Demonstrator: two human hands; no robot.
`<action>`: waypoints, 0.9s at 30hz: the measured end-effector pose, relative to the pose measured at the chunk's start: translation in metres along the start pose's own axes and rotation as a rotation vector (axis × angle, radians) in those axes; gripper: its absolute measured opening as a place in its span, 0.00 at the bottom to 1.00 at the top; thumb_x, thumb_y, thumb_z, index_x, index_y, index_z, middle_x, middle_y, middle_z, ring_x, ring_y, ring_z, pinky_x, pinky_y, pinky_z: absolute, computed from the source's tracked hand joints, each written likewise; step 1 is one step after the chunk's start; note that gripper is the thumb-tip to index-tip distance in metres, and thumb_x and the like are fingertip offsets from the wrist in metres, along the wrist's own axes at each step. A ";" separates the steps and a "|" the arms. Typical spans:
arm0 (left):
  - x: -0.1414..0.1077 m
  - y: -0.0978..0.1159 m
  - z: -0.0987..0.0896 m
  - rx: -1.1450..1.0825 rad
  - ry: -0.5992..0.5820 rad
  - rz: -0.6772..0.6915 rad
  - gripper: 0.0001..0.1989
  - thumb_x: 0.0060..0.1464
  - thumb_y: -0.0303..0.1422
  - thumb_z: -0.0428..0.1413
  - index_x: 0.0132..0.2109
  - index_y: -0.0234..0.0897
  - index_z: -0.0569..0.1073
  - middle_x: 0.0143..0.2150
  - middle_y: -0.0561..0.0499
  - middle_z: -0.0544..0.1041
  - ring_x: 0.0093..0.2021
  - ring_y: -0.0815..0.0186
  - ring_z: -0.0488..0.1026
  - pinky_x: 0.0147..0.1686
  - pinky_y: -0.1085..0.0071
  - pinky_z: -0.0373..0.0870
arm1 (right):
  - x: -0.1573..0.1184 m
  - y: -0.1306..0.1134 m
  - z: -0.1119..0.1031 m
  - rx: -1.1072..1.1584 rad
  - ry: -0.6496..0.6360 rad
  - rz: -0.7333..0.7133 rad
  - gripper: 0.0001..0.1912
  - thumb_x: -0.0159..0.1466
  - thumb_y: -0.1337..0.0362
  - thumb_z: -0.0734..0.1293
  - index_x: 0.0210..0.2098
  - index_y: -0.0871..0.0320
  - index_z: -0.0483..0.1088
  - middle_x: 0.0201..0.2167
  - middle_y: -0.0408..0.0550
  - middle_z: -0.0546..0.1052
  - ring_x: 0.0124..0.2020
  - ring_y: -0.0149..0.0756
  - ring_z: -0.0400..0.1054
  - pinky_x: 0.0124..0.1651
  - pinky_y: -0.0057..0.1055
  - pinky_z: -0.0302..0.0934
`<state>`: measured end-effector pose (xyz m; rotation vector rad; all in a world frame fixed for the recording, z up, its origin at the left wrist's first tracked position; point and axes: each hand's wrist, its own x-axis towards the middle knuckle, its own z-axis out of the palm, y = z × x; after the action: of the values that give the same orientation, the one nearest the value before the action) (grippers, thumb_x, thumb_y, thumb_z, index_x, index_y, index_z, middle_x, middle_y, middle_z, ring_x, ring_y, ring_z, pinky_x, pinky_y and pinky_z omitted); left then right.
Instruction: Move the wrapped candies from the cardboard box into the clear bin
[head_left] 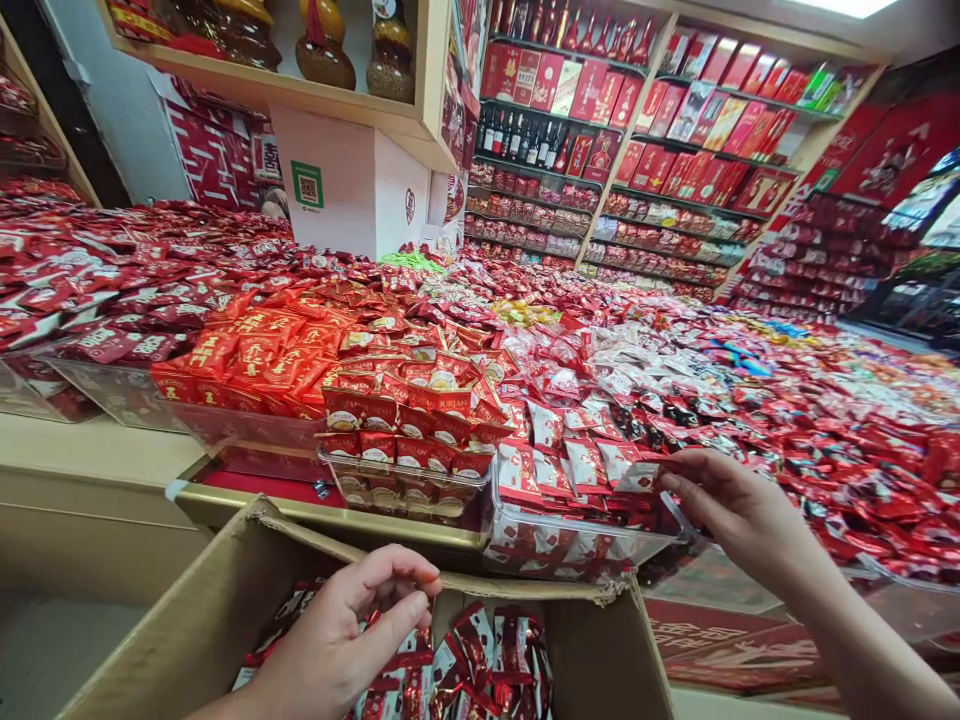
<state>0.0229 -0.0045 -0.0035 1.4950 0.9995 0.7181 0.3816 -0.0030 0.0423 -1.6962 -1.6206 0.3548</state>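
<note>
Red-and-white packet (640, 478) at four o'clock, by clear tray (585, 523), pinched in my right grip (739, 508); left grip (352, 620), fingers apart, over cardboard box (176, 610), seven o'clock. Best: light pinch, packet flat.

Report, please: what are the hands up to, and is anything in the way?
Right hand pinching a wrapped candy at the clear tub. Left hand loosely curled over the cardboard box. Some boxed candies hidden behind it.

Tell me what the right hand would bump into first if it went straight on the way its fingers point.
Most likely the neighbouring red-and-white packets in the clear plastic bin, just beyond the packet at the right hand's fingertips. Depth is unclear, so it might pass above them.
</note>
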 end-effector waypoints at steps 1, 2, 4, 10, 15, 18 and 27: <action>0.001 0.000 0.000 -0.017 -0.002 -0.005 0.07 0.53 0.35 0.51 0.38 0.38 0.69 0.32 0.51 0.73 0.32 0.68 0.70 0.35 0.74 0.66 | -0.001 0.001 0.000 -0.023 -0.018 -0.003 0.15 0.57 0.54 0.61 0.39 0.57 0.65 0.32 0.51 0.76 0.33 0.39 0.70 0.33 0.32 0.64; 0.002 0.000 0.000 -0.036 -0.003 -0.011 0.07 0.53 0.34 0.51 0.38 0.38 0.69 0.33 0.51 0.73 0.32 0.68 0.70 0.35 0.74 0.66 | -0.001 0.001 0.000 -0.055 -0.031 -0.006 0.14 0.58 0.55 0.61 0.40 0.56 0.65 0.33 0.51 0.76 0.34 0.39 0.70 0.34 0.32 0.64; 0.003 -0.001 0.001 -0.061 -0.011 -0.027 0.07 0.53 0.35 0.51 0.38 0.38 0.69 0.34 0.51 0.73 0.32 0.68 0.70 0.35 0.73 0.66 | -0.002 -0.001 0.001 -0.153 -0.052 -0.022 0.12 0.58 0.58 0.60 0.39 0.56 0.66 0.33 0.49 0.76 0.33 0.39 0.70 0.35 0.33 0.63; 0.005 0.000 0.002 0.003 -0.057 -0.072 0.08 0.53 0.36 0.51 0.37 0.37 0.69 0.29 0.53 0.72 0.32 0.67 0.69 0.34 0.73 0.65 | 0.002 -0.016 0.004 -0.304 -0.069 -0.056 0.10 0.59 0.60 0.58 0.33 0.54 0.69 0.25 0.45 0.76 0.24 0.35 0.69 0.27 0.29 0.62; 0.007 -0.003 0.002 0.000 -0.062 -0.084 0.07 0.53 0.36 0.50 0.37 0.37 0.69 0.30 0.53 0.72 0.32 0.67 0.69 0.35 0.73 0.65 | 0.009 -0.015 0.001 -0.404 -0.101 -0.046 0.10 0.57 0.61 0.59 0.33 0.54 0.70 0.25 0.45 0.78 0.24 0.37 0.70 0.27 0.29 0.62; 0.008 -0.004 0.002 0.011 -0.060 -0.083 0.07 0.53 0.36 0.50 0.37 0.38 0.69 0.30 0.53 0.71 0.32 0.67 0.69 0.35 0.73 0.65 | 0.012 -0.017 -0.003 -0.536 -0.150 -0.019 0.11 0.57 0.62 0.58 0.34 0.54 0.71 0.26 0.46 0.78 0.27 0.40 0.71 0.28 0.31 0.62; 0.006 -0.003 0.002 0.106 -0.089 -0.073 0.08 0.54 0.36 0.48 0.37 0.37 0.69 0.30 0.52 0.70 0.32 0.67 0.67 0.34 0.73 0.64 | 0.004 -0.015 0.000 -0.731 -0.214 -0.102 0.10 0.55 0.68 0.59 0.28 0.54 0.72 0.31 0.47 0.75 0.29 0.37 0.70 0.30 0.28 0.60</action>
<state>0.0266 0.0004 -0.0072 1.5600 1.0325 0.5497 0.3714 -0.0001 0.0533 -2.1353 -2.1547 -0.1427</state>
